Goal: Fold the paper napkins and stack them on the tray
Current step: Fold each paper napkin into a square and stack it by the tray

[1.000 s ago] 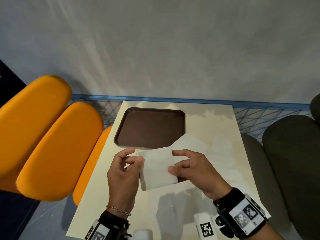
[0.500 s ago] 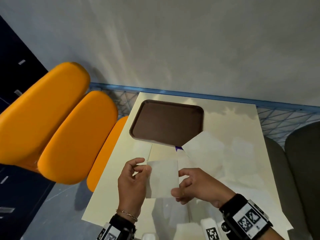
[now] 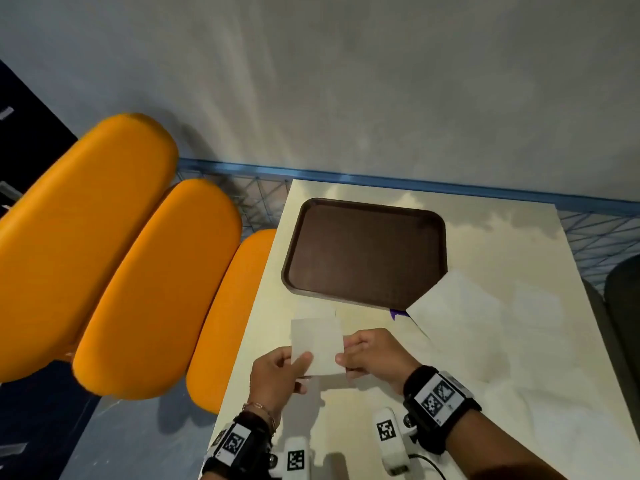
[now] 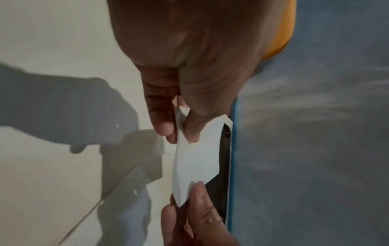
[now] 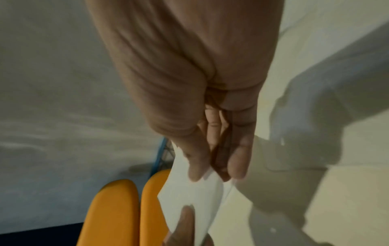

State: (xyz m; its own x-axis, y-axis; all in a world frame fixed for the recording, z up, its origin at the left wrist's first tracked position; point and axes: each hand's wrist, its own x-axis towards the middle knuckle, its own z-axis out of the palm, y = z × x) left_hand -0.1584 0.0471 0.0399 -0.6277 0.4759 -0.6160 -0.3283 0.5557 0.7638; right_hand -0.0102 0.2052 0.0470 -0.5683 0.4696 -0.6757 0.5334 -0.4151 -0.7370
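Observation:
A folded white napkin (image 3: 317,344) (image 4: 197,159) (image 5: 194,199) is held above the table, near its front left. My left hand (image 3: 277,375) (image 4: 179,126) pinches its lower left corner between thumb and fingers. My right hand (image 3: 375,356) (image 5: 212,173) pinches its right edge. A dark brown tray (image 3: 367,251) lies beyond the hands at the table's far left, with nothing on it. An unfolded white napkin (image 3: 457,313) lies flat to the right, one corner over the tray's near right rim.
The cream table (image 3: 502,244) stands against a grey wall with a blue rail (image 3: 415,185). Orange padded seats (image 3: 145,289) run along the left, a dark grey seat (image 3: 623,292) on the right. A purple mark (image 3: 396,314) shows below the tray.
The napkin between my hands has gone from a wider sheet to a narrower folded one. Both hands have come closer together, and the view has swung left.

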